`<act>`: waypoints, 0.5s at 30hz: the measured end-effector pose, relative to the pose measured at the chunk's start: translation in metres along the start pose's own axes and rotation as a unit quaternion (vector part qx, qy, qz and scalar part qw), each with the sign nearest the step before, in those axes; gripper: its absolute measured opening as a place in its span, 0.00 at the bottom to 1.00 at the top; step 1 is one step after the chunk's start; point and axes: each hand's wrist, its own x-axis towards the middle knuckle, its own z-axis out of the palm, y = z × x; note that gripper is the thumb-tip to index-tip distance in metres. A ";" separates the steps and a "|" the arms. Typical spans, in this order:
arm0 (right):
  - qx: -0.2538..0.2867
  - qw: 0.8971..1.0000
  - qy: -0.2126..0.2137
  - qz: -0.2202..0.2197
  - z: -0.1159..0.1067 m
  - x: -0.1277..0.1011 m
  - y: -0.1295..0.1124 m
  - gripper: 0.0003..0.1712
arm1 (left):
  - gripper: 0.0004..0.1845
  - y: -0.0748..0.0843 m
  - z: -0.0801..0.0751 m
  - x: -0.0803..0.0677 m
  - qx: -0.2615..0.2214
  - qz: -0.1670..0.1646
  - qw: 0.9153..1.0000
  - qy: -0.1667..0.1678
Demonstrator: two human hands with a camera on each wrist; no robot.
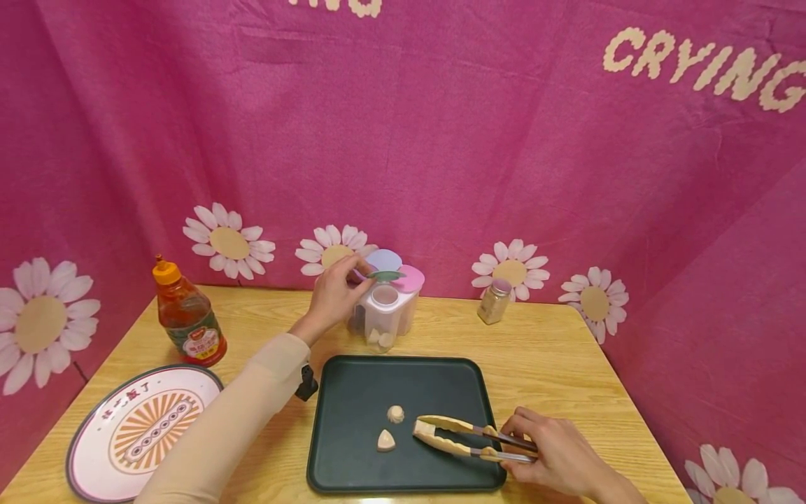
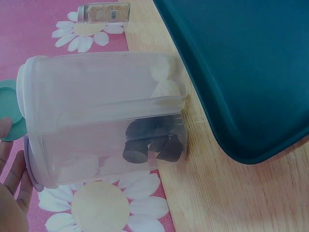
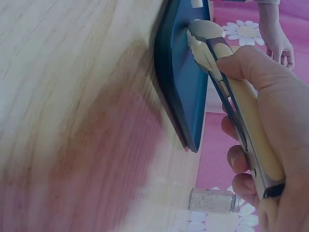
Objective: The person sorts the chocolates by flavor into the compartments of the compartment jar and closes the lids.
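At the back of the table, my left hand [image 1: 336, 290] pinches the green lid [image 1: 387, 276] of a clear multi-compartment container [image 1: 408, 315]. That lid is tilted up, and the round opening under it shows. Cream pieces lie at the bottom of this compartment; dark pieces [image 2: 149, 140] fill the base of the neighbouring one in the left wrist view. My right hand [image 1: 557, 451] grips a pair of tongs [image 1: 466, 425] over the dark tray [image 1: 352, 392]. Between the tong tips sits a cream block [image 1: 424, 428]. A round swirled piece [image 1: 395, 414] and a triangular piece [image 1: 386, 440] lie on the tray.
A red sauce bottle [image 1: 192, 315] with an orange cap stands at the back left. In front of it lies a patterned oval plate [image 1: 94, 448], partly behind my left sleeve. A small seasoning jar [image 1: 494, 302] stands at the back right. A pink cloth [image 1: 441, 140] hangs behind the table.
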 end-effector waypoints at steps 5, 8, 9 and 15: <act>0.003 0.999 0.025 -0.024 -0.006 0.004 0.000 0.16 | 0.08 0.000 0.000 0.000 -0.001 0.002 1.000 0.001; -0.007 0.998 0.052 -0.042 -0.012 0.009 0.001 0.16 | 0.08 0.000 0.000 0.000 -0.001 0.001 1.000 0.000; -0.014 0.997 0.063 -0.048 -0.014 0.011 0.001 0.16 | 0.08 0.000 0.000 0.000 -0.001 0.001 1.000 0.000; -0.036 0.989 0.126 -0.073 -0.032 0.031 -0.002 0.17 | 0.08 0.001 0.000 -0.001 0.000 0.002 1.000 -0.001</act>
